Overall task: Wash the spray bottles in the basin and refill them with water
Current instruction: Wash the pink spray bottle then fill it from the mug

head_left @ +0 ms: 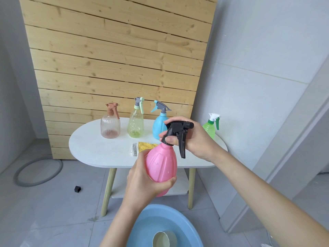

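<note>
Pink bottle (161,166): smooth, egg-shaped, little water drops, black sprayer top.
Left hand (142,179): wraps round its fat bottom.
Right hand (192,138): curls round the neck, above the left.
Basin (185,227): blue, right under both hands.

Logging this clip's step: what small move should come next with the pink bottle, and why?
Probably twist the black spray head at its collar: the right hand pinches it, the left hand grips the pink bottle above the basin. Loosening or tightening is unclear.
</note>
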